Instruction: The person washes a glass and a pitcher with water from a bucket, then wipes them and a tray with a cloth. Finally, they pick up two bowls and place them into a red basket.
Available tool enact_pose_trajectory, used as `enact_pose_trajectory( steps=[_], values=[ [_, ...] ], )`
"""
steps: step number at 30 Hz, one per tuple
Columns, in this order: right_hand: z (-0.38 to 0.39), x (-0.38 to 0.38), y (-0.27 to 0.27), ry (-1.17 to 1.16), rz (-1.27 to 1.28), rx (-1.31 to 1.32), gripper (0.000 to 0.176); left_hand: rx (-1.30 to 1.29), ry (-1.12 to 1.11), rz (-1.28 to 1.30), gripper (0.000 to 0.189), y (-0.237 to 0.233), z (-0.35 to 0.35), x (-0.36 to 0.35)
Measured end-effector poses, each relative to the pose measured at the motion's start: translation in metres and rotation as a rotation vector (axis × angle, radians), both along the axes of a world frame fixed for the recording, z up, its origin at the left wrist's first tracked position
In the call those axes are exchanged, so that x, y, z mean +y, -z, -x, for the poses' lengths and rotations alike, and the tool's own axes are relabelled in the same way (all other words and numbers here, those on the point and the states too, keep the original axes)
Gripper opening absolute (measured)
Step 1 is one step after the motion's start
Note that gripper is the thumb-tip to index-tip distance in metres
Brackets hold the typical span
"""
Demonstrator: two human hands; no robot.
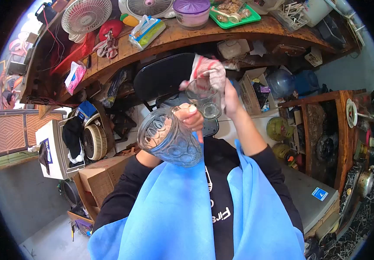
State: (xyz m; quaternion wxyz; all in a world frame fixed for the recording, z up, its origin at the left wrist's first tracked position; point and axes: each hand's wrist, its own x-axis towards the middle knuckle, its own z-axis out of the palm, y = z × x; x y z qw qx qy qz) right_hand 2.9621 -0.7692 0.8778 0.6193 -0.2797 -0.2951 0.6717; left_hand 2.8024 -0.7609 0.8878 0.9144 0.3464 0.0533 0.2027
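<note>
A purple-lidded tub [191,14] stands beside a green tray [253,18] on a wooden table [180,36]. A cardboard box [98,181] sits near a beige fan [95,142].

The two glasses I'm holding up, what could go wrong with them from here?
The patterned glass in your left hand is close to the clear glass by your right hand, so they might knock and chip.

The cloth lies against the clear glass, so that glass could slip.

Both are held in the air, so a dropped one might shatter on the floor.
</note>
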Motion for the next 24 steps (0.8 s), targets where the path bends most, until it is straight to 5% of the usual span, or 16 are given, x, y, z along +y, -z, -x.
enact_pose_trajectory(
  steps=[1,3,8,9,10,11,13,15,16,20,21,24],
  values=[
    [-0.005,0.002,0.007,-0.25,0.117,0.339,0.047,0.0,0.005,0.001,0.044,0.001,0.0,-0.001],
    [0.001,-0.005,0.033,-0.322,0.184,0.531,0.053,-0.05,-0.017,0.102,0.045,0.001,-0.002,0.001],
    [0.036,-0.034,0.034,-0.043,0.407,0.605,0.055,0.145,-0.234,0.17,0.044,0.013,0.005,0.002],
    [0.039,-0.037,0.031,-0.033,0.421,0.601,0.052,0.281,-0.34,0.169,0.044,0.013,0.005,0.004],
    [0.042,-0.04,0.026,-0.017,0.432,0.593,0.05,0.24,-0.329,0.198,0.021,0.016,0.005,0.005],
    [0.047,-0.045,0.008,0.055,0.489,0.603,0.044,0.103,-0.309,-0.026,0.017,0.041,0.008,0.011],
    [0.049,-0.06,0.03,-0.051,0.29,0.579,0.037,0.271,-0.537,-0.526,0.017,0.075,0.001,0.01],
    [0.046,-0.076,0.005,0.139,0.446,0.3,0.033,0.378,-0.487,-0.092,0.02,0.068,-0.015,0.007],
    [0.042,-0.086,0.015,0.199,0.429,0.33,0.03,0.43,-0.552,-0.39,0.025,0.05,-0.021,0.005],
    [0.009,-0.133,0.02,0.349,0.422,0.063,0.039,0.559,-0.347,-0.115,0.035,0.025,-0.043,-0.008],
    [-0.001,-0.141,0.0,0.326,0.421,-0.012,0.042,0.663,-0.379,-0.376,0.039,0.037,-0.049,-0.009],
    [-0.022,-0.16,-0.029,0.373,0.364,0.081,0.047,0.736,-0.42,-0.588,0.04,0.041,-0.076,-0.025]
  ],
)
